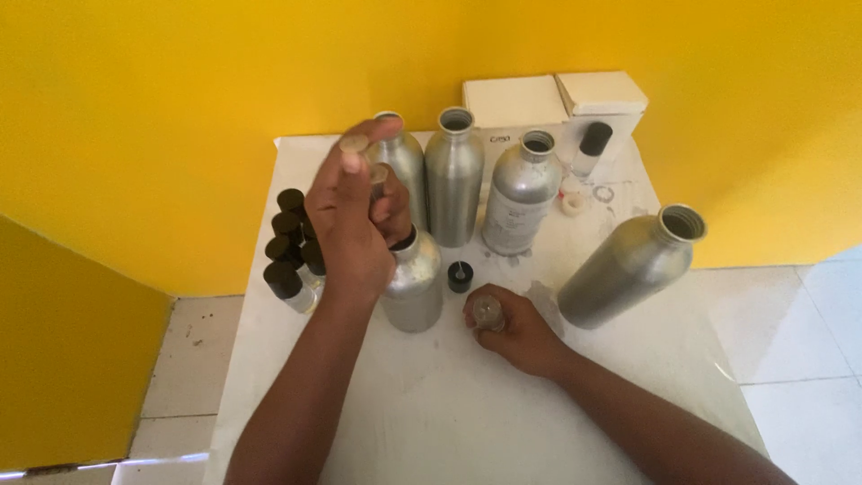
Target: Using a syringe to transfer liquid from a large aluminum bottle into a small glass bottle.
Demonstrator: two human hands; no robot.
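Head view: we are holding a small clear vial upright on the white table, our right hand wrapped closed around it near the middle. Our left hand is lifting a small glass piece, pinched in curled fingers, above the short aluminium bottle. A black cap is lying just left of the vial. It seems we are transferring liquid, so aligning over the vial's mouth is needed.

Left hand lifts a small glass piece at upper centre; right hand grips a small bottle mid-frame among metal bottles.
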